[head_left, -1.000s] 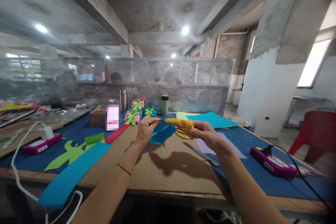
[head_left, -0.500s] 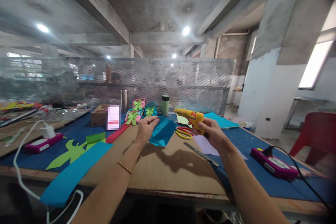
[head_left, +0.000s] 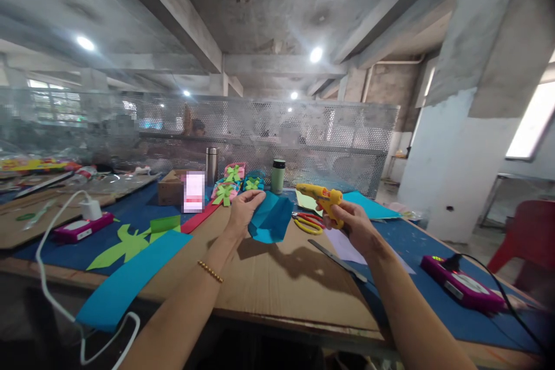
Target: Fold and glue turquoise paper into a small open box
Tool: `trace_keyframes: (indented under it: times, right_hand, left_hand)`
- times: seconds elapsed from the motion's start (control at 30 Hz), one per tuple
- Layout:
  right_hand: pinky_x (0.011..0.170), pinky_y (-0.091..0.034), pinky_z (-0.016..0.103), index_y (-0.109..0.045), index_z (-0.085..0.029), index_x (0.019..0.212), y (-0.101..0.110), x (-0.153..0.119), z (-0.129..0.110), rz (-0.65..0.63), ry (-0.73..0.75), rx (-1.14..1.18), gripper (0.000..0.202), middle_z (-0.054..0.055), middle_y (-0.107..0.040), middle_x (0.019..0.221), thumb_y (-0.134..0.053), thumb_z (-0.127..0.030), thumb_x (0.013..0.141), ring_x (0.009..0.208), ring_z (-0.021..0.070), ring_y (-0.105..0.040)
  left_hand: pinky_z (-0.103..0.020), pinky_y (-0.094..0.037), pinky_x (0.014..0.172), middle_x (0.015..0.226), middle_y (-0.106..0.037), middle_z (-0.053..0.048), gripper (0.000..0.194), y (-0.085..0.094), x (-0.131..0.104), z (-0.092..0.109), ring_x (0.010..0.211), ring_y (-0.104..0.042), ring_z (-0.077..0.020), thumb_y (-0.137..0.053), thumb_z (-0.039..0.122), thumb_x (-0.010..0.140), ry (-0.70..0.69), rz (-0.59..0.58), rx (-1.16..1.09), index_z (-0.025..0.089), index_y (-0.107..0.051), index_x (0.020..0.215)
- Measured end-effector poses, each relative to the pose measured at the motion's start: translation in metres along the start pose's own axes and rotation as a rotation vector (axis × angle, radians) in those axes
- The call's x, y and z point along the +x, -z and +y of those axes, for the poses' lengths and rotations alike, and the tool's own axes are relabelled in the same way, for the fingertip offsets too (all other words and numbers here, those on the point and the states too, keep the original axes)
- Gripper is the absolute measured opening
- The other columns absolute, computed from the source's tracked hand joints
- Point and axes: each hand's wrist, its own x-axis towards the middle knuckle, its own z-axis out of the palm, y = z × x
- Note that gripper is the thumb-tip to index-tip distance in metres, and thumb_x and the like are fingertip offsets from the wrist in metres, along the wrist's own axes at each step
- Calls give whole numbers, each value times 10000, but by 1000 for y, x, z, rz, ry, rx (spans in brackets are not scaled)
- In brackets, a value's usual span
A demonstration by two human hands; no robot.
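My left hand (head_left: pixel 245 211) pinches the upper left edge of a folded blue paper piece (head_left: pixel 271 219), held above a brown cardboard sheet (head_left: pixel 260 283). In my right hand (head_left: pixel 353 222) is a yellow glue gun (head_left: pixel 325 199), its nozzle pointing left, just right of the blue piece and apart from it. Beneath the glue gun lie scissors (head_left: pixel 309 225) with yellow handles. A thin metal strip like a ruler or blade (head_left: pixel 337 260) rests at the cardboard's right side, near a lilac sheet (head_left: pixel 347 247).
On the left lie a long blue strip (head_left: pixel 134 280), green paper cutouts (head_left: pixel 125 245) and a purple power strip (head_left: pixel 84 228). Another purple power strip (head_left: pixel 462 284) sits right. Bow-trimmed pieces (head_left: pixel 225 192), a steel flask (head_left: pixel 212 166) and a green tumbler (head_left: pixel 278 177) stand behind, before a perforated metal screen (head_left: pixel 243 121).
The camera view has shifted slightly, moving the scene a little right. The blue piece is turned a bit and shows more of its inner side. Both hands keep their holds.
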Motion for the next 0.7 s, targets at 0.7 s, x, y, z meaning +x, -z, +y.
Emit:
trace_keyframes:
  times: [0.7]
  right_hand:
    - [563, -373, 297, -691, -148, 930, -3, 1, 2, 18, 37, 60, 380, 29, -574, 639, -700, -504, 799, 582, 146, -489]
  left_hand:
    - [-251, -493, 617, 652, -706, -4, 392, 1, 1, -2, 599, -608, -117, -918, 353, 443, 185, -71, -141, 153, -749, 734]
